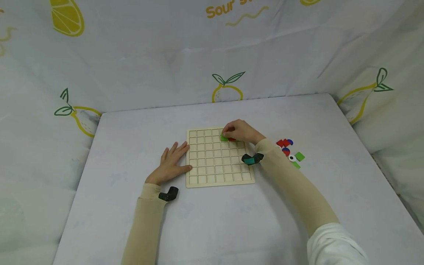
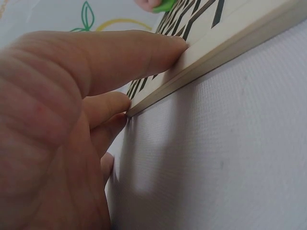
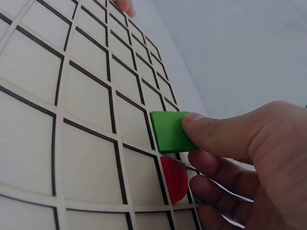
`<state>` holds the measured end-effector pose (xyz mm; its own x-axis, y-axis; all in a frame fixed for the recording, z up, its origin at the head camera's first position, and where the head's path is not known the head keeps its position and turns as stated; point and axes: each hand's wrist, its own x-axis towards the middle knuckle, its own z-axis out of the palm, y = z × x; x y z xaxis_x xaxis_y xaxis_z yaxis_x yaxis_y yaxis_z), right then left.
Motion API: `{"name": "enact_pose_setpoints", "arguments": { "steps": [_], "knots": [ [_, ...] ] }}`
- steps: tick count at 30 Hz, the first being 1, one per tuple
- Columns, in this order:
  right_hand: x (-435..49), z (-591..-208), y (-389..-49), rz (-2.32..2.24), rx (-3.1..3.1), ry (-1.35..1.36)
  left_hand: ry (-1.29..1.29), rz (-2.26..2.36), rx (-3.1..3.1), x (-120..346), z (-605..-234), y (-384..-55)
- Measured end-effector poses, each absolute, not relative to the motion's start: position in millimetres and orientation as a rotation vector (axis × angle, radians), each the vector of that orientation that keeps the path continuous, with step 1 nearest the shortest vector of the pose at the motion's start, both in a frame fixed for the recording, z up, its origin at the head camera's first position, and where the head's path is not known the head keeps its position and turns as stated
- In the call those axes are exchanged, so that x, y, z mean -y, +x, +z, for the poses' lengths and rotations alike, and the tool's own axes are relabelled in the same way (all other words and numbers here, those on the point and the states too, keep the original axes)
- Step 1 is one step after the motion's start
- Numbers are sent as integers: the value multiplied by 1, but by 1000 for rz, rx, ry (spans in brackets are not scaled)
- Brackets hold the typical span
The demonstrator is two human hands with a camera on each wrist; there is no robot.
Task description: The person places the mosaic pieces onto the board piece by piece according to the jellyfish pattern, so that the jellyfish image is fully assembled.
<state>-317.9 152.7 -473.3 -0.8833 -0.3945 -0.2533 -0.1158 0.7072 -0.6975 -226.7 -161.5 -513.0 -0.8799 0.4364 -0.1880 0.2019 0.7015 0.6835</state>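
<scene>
One grn tile (image 3: 169, 132) — R hand (image 1: 243, 130) pinching, L hand (image 1: 168, 165) touching board (image 1: 216, 159)

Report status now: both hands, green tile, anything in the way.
Right hand pinching green tile at the grid board. Left hand touching board's left edge. Red piece in neighbouring cell; no blockage visible at tile.

Orange lettering (image 1: 226, 8) on the white lemon-printed cloth backdrop (image 1: 149, 55)
"Sour" is readable; the next word is cut off.
</scene>
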Motion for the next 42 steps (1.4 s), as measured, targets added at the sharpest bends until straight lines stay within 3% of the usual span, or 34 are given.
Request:
{"name": "enact_pose_setpoints", "arguments": {
  "steps": [33, 42],
  "knots": [
    [-146, -485, -318, -930, -2616, -468, 481, 971, -2575, 162, -511, -226],
    [-158, -472, -315, -1039, -2561, -388, 492, 984, -2565, 160, -510, -226]
  ]
}}
